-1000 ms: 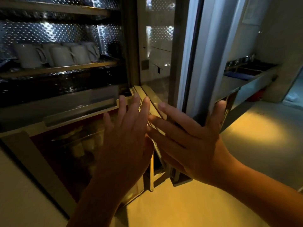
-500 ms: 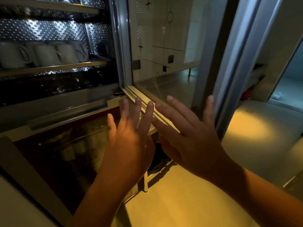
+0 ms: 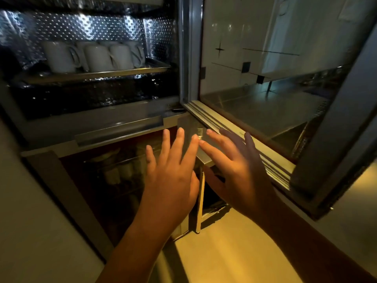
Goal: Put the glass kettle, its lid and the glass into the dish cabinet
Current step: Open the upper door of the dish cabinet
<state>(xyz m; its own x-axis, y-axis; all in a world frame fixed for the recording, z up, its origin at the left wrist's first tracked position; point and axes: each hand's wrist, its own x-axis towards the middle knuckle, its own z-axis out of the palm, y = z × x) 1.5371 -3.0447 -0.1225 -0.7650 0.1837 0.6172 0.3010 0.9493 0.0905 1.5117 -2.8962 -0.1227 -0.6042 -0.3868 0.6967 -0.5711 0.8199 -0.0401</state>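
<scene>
I am holding both hands flat and empty. The left hand (image 3: 173,180) is spreading its fingers in front of the tinted lower door (image 3: 98,190). The right hand (image 3: 240,176) is hovering beside it, fingers straight, the 2 index tips nearly meeting. I cannot tell whether either palm is actually touching the door. The kettle, lid and glass are not showing anywhere; the dim shapes behind the lower door are too dark to name. I am expecting all 3 to be hard, slick and breakable. The kettle is likely the heaviest, so I am planning to take it by its handle with a hand under its base, carry the loose lid separately, and grip the glass round its body. The lower door's edge (image 3: 199,201) is standing between my hands. The open upper door (image 3: 265,103) is swinging out to the right, its bottom rail (image 3: 240,139) jutting just above my right fingers. Inside the cabinet (image 3: 102,27), mugs (image 3: 91,56) are crowding the shelf (image 3: 98,74); the darker level below seems roomier, though I am not sure.
</scene>
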